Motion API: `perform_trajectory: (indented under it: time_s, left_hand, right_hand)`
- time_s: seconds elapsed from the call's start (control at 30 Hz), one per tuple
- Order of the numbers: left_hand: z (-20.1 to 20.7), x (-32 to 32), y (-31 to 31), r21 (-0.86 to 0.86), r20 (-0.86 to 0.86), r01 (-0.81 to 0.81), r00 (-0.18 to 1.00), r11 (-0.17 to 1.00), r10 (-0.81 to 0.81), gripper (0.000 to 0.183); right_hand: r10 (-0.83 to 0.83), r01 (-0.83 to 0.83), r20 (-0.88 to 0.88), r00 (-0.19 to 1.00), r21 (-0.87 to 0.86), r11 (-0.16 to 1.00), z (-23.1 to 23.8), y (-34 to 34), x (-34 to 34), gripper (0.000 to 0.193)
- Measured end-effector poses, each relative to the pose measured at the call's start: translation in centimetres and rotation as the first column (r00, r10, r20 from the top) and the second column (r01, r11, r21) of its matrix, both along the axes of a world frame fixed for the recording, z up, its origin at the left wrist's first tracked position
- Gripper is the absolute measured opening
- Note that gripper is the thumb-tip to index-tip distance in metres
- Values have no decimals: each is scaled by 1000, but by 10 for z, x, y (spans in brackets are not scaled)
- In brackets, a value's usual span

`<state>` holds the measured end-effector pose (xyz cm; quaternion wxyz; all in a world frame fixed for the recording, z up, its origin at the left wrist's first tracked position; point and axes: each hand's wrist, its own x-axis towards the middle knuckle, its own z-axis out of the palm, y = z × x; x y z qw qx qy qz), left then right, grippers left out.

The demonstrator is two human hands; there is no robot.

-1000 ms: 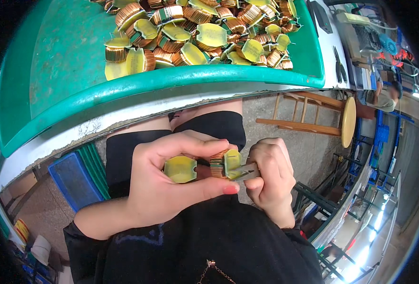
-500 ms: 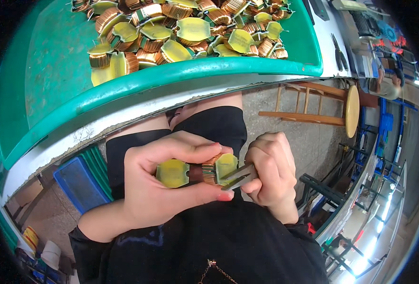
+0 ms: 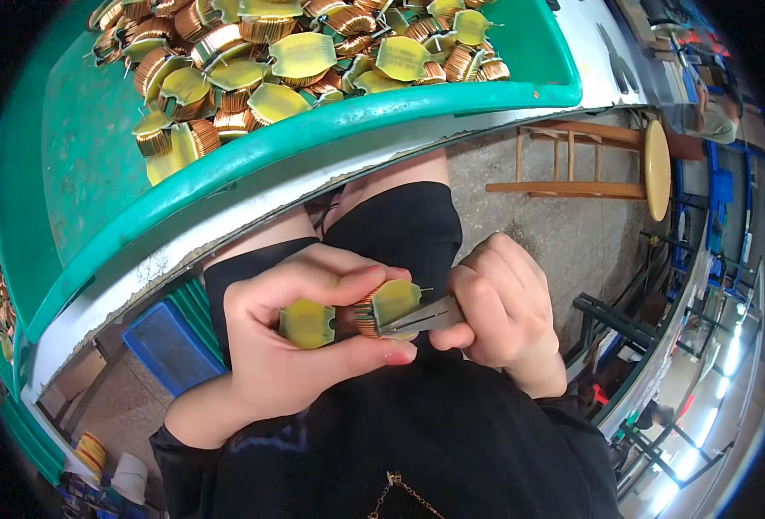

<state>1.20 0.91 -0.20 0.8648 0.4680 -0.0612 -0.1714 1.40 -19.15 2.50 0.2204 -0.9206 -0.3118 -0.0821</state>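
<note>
My left hand (image 3: 287,316) is closed on a copper-wound coil (image 3: 367,315) with a yellow base plate (image 3: 396,303), pinched between thumb and fingertips. A second yellow plate (image 3: 307,324) shows nearer the palm; whether another coil sits behind it is hidden. Thin wire pins stick out from the front plate's right edge. My right hand (image 3: 503,303) is wrapped round slim metal pliers (image 3: 425,318), whose handles are hidden in the fist. The pliers' narrow jaws lie over the lower part of the front plate, with their tips by the copper winding.
A green tray (image 3: 313,125) on the white table (image 3: 166,246) bears a heap of similar coils (image 3: 303,56). Another pair of pliers (image 3: 617,59) lies right of it. A wooden stool (image 3: 656,170) lies sideways in view on the right; a blue crate (image 3: 170,346) is below left.
The pliers' tips have moved left across the plate to the winding, and the jaws look closer together. The left hand keeps its hold. The whole view has shifted slightly.
</note>
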Motion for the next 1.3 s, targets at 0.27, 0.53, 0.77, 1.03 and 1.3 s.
perform_trajectory:
  time_s: [0.27, 0.53, 0.77, 1.03, 1.3]
  left_hand:
    - [9, 3, -1, -35, -72, 9, 997, 999, -11, 42]
    - [10, 3, -1, -252, -350, 30, 929, 967, -120, 46]
    - [12, 7, 3, -344, -399, 142, 873, 928, -281, 52]
    - [12, 10, 5, -401, -405, 174, 847, 899, -344, 50]
    - [10, 11, 7, -513, -448, 164, 786, 842, -426, 35]
  right_hand:
    - [-40, 47, -130, 991, 50, 998, 4, -2, -1, 35]
    - [-77, 150, -383, 921, 165, 975, 6, -6, 2, 23]
    - [-39, 141, -441, 897, 200, 970, 2, -3, 2, 18]
    - [-23, 109, -400, 916, 195, 975, 3, 2, 3, 22]
    - [-2, 81, -365, 931, 201, 976, -1, 2, 5, 24]
